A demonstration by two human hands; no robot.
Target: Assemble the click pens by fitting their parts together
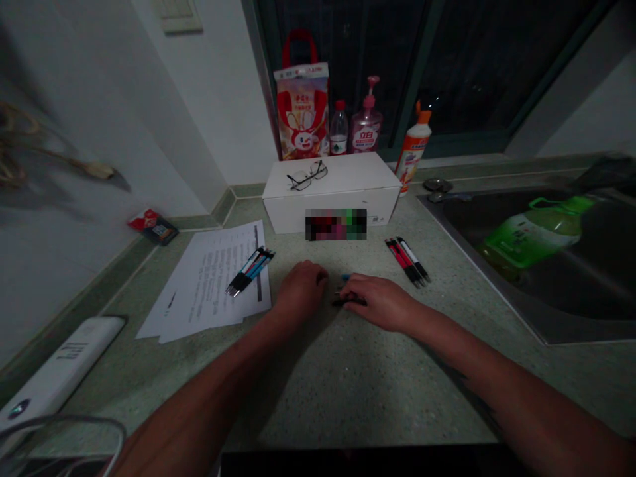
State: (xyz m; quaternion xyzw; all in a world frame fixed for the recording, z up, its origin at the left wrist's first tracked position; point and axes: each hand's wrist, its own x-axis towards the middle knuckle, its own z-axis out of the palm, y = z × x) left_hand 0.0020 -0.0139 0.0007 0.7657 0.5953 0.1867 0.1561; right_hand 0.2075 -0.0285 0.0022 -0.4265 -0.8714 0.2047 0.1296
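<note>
Left hand (300,286), right hand (378,302), pens (346,298) right between them

I've got both hands low on the tabletop (348,387), curled rather than spread. My left hand rests just beside the pens, knuckles up. My right lies partly over them, its fingertips (354,285) reaching across a dark barrel, with a blue tip showing just beyond. I can't tell whether either hand is pinching anything. Over to the left, a blue-and-black pen bundle (248,271) lies on a stack of papers (209,285). To the right, a red-and-black pen bundle (407,260) sits on the tabletop. Straight ahead is a white box (330,192) with glasses (307,176) on its lid and a water bottle (338,129) behind it. Further right, a sink (527,265) holds a green bottle (531,232).
</note>
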